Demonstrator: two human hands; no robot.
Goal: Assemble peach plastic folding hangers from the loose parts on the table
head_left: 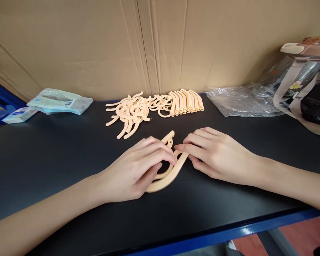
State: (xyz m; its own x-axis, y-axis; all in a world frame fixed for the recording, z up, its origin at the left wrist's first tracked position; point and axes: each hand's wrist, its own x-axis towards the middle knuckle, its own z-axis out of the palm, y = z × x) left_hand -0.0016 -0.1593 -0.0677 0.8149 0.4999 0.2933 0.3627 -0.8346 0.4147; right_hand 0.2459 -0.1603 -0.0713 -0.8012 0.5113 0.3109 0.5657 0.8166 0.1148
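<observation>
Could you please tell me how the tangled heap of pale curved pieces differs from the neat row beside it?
The tangled heap has pieces crossing at many angles, while the neat row has them side by side. The heap reaches closer to the camera than the row does. Both lie on the black tabletop.
</observation>
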